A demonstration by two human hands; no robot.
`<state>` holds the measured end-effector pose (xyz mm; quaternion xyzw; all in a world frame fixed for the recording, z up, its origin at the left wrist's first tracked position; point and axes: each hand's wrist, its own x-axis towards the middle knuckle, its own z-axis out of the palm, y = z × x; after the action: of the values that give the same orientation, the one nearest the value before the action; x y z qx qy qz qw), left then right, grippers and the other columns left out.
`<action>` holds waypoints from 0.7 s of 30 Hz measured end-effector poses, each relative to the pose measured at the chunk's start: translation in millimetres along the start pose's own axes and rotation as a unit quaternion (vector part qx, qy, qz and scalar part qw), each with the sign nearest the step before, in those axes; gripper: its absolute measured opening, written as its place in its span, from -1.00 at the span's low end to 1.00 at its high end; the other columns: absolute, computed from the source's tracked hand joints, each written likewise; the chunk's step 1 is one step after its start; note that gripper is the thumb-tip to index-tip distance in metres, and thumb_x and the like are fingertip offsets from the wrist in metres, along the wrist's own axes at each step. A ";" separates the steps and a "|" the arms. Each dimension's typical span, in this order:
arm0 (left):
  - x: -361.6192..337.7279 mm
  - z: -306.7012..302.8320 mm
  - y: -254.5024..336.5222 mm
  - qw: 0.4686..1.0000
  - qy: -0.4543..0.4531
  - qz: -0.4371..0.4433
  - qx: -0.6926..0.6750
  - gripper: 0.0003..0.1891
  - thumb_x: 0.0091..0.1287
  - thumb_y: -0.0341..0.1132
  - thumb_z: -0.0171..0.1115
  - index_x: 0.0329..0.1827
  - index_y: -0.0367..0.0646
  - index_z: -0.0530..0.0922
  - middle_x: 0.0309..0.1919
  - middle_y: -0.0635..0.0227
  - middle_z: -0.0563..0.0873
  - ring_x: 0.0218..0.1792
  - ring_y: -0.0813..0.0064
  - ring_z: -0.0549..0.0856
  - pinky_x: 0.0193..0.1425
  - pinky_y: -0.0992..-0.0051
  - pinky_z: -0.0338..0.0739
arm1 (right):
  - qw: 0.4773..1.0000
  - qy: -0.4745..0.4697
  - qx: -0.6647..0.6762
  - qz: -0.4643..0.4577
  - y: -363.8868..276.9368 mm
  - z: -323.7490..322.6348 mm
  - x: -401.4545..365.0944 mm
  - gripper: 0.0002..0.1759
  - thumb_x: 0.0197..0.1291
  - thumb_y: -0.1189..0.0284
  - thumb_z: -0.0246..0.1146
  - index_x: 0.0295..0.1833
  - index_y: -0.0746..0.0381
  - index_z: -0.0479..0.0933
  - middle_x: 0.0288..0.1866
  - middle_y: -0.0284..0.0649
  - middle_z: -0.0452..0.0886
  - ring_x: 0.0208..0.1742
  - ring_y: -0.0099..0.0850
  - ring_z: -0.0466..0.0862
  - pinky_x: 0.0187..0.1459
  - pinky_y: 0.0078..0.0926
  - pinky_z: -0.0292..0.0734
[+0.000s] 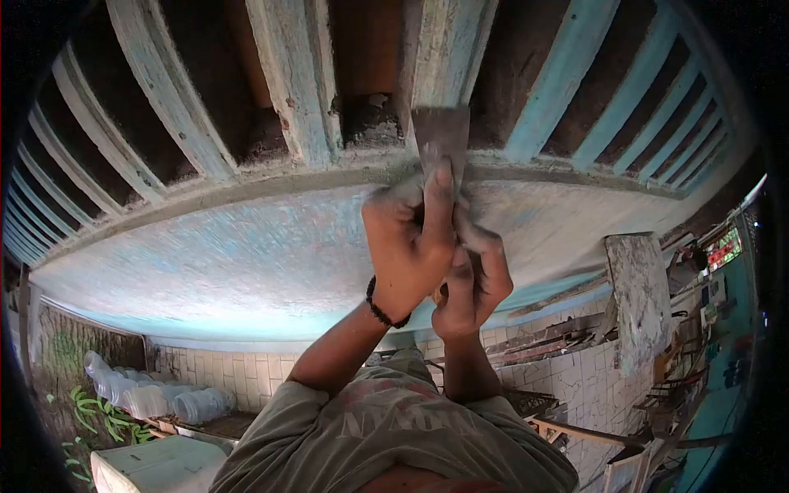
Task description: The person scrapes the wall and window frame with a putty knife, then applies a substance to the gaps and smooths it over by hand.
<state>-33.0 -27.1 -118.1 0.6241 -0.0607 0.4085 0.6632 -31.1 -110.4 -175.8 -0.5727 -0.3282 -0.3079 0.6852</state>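
Scraper (441, 140) in both hands, its broad blade against a peeling post (448, 53) of the slatted railing. The left hand's (407, 255) fingers are clenched on it, thumb up along the blade — a dark beaded bracelet (380, 306) circles that wrist. The right hand's (478, 283) fingers grasp it lower down. Translucent containers (148, 397) lie in a line near green leaves (111, 417) and a pale box (160, 466) — what any of them holds, I cannot tell.
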 end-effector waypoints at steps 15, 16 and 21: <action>-8.2 4.0 -29.9 0.997 -0.076 0.022 0.004 -0.57 0.61 -0.28 0.13 -0.45 -0.34 0.67 -0.67 0.44 0.64 -0.60 0.79 0.51 -0.57 0.61 0.31 | 0.997 0.002 0.014 0.080 -3.9 -18.7 -16.0 -0.62 0.46 0.54 0.09 0.29 0.52 0.45 -0.34 -0.21 0.69 -0.53 -0.72 0.50 -0.47 -0.70 0.35; -8.7 2.9 -27.3 0.996 -0.086 0.004 0.011 -0.58 0.61 -0.28 0.13 -0.45 -0.33 0.67 -0.66 0.45 0.64 -0.60 0.79 0.52 -0.57 0.62 0.31 | 0.998 0.004 0.003 0.057 -5.9 -15.9 -8.9 -0.63 0.46 0.54 0.09 0.28 0.51 0.46 -0.36 -0.23 0.69 -0.53 -0.72 0.50 -0.47 -0.71 0.34; -1.6 7.8 -9.4 0.994 -0.083 -0.043 -0.059 -0.57 0.60 -0.27 0.15 -0.48 -0.34 0.63 -0.66 0.43 0.63 -0.60 0.76 0.53 -0.57 0.60 0.33 | 0.999 0.009 -0.011 0.050 -20.7 -12.0 2.4 -0.65 0.44 0.55 0.12 0.25 0.50 0.47 -0.41 -0.22 0.70 -0.56 -0.73 0.51 -0.48 -0.70 0.35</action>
<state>-24.9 -33.6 -124.7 0.6177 -0.1124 0.3223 0.7084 -45.0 -125.6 -163.3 -0.5930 -0.2897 -0.2824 0.6962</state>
